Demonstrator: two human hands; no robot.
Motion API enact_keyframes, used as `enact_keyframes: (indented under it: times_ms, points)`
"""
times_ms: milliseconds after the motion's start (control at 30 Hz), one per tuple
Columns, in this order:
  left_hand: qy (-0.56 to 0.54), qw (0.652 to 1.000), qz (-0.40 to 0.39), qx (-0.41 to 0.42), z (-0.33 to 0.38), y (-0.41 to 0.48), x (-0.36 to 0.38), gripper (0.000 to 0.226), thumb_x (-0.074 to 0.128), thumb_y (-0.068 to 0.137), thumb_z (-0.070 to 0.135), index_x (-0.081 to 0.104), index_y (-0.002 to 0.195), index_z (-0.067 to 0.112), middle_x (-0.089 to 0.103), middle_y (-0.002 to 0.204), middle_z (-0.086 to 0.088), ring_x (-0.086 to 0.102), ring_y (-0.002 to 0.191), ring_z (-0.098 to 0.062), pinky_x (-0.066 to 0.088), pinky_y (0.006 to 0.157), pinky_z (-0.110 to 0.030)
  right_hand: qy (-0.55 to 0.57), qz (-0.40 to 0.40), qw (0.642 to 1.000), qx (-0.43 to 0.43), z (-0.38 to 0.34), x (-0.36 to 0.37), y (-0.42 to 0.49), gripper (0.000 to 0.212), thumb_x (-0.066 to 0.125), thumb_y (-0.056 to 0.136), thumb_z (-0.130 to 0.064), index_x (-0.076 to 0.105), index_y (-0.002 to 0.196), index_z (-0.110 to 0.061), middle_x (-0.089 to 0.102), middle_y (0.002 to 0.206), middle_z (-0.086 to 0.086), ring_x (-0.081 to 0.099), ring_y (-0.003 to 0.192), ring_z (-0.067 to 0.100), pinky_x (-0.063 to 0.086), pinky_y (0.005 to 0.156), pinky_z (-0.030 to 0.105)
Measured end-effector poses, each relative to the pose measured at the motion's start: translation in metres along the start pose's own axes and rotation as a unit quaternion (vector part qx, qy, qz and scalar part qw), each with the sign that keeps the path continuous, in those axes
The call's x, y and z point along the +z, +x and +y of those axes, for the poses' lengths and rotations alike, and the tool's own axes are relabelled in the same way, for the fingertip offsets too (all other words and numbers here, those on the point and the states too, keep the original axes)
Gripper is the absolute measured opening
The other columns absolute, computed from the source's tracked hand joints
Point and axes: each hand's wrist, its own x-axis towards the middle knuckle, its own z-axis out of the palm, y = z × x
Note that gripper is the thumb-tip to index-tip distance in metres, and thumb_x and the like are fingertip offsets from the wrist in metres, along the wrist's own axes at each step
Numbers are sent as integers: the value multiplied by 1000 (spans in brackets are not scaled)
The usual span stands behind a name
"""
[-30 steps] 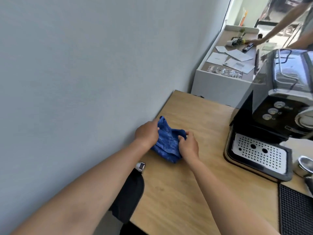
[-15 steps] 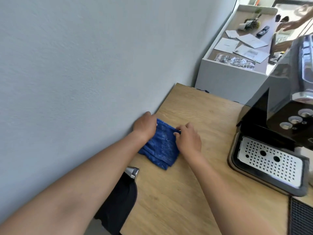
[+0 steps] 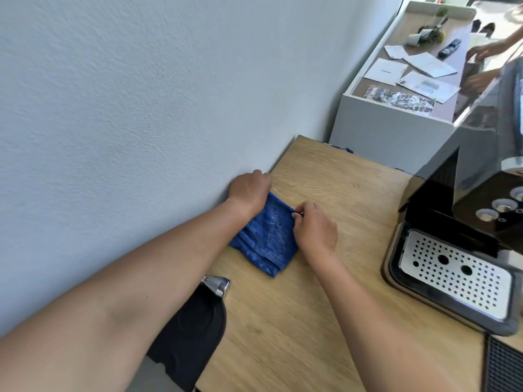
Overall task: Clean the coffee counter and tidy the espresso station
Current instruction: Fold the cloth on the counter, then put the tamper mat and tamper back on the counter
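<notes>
A blue cloth lies folded flat on the wooden counter, close to the grey wall. My left hand holds the cloth's far left corner against the wall side. My right hand pinches its right edge with curled fingers. The black espresso machine stands at the right, its perforated steel drip tray facing me.
A black object with a metal clip hangs at the counter's near left edge. A dark ribbed mat shows at the lower right. Beyond the counter stands a white cabinet with papers, where another person's hands reach.
The cloth went from bunched up between my hands to folded flat on the counter. My view shifted left and down, so the machine sits further right.
</notes>
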Motion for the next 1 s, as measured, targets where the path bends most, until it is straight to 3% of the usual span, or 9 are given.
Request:
enact_keyframes:
  times_ms: [133, 300, 400, 467, 567, 633, 800, 900, 1000]
  points:
    - [-4, 1000, -10, 2, 3, -8, 6, 33, 48, 91, -3, 51, 122, 8, 63, 115, -14, 66, 101, -36, 45, 69, -39, -37, 0, 999, -22, 1, 1, 4, 17, 51, 95, -28, 60, 109, -22, 63, 111, -1, 56, 104, 23, 39, 90, 38]
    - [-48, 998, 28, 28, -3, -15, 16, 38, 53, 93, 4, 49, 130, 13, 52, 122, -11, 63, 96, -31, 44, 62, -39, -43, 45, 995, -75, -4, 7, -7, 38, 51, 95, -27, 50, 133, -22, 48, 138, 6, 41, 127, 25, 34, 102, 39]
    - [-74, 995, -39, 49, -9, -24, 30, 39, 47, 101, 23, 48, 140, 17, 41, 146, -8, 55, 121, -31, 49, 86, -44, -54, -35, 993, -100, -2, 19, -16, 48, 33, 102, -38, 32, 148, -22, 22, 160, 2, 13, 149, 21, 18, 117, 41]
    - [-92, 990, -94, 56, -13, -32, 39, 50, 40, 105, 25, 31, 153, 20, 20, 163, -4, 37, 141, -28, 40, 104, -42, -86, -88, 987, -105, 5, 29, -18, 54, 19, 104, -42, 17, 154, -23, 10, 163, -3, 0, 150, 16, 4, 121, 38]
    - [-139, 982, -119, 55, -17, -40, 44, 55, 34, 106, 21, 15, 158, 21, 0, 167, 0, 11, 153, -19, 23, 118, -36, -106, -96, 983, -115, 10, 32, -15, 55, 14, 103, -42, 13, 155, -22, 9, 163, -5, -2, 150, 14, -1, 122, 38]
    - [-158, 978, -130, 46, -16, -45, 41, 56, 35, 106, 18, 16, 158, 21, -4, 167, -1, 6, 153, -19, 18, 121, -35, -106, -100, 982, -120, 10, 31, -15, 55, 13, 103, -41, 12, 155, -21, 8, 163, -5, -2, 150, 14, 0, 122, 39]
    - [-277, 956, -86, -35, -21, -74, 21, 46, 48, 101, 23, 46, 147, 24, 27, 162, -1, 30, 146, -20, 27, 119, -36, -89, -116, 983, -107, 4, 19, -15, 55, 22, 103, -42, 20, 153, -20, 11, 163, 2, 1, 150, 21, 2, 121, 44]
    - [-369, 926, -10, -83, -28, -111, 4, 35, 54, 98, 24, 62, 132, 24, 58, 138, 1, 55, 124, -14, 39, 104, -25, -38, -25, 992, -115, -13, 9, -22, 45, 39, 100, -36, 44, 141, -19, 34, 154, 12, 23, 145, 29, 13, 116, 46]
    - [-460, 871, 52, -165, -35, -161, -6, 27, 57, 96, 26, 70, 119, 30, 71, 115, 14, 65, 100, -3, 47, 90, -19, 40, 34, 982, -183, -37, 4, -43, 34, 49, 97, -29, 60, 127, -18, 57, 130, 9, 46, 124, 30, 26, 103, 44]
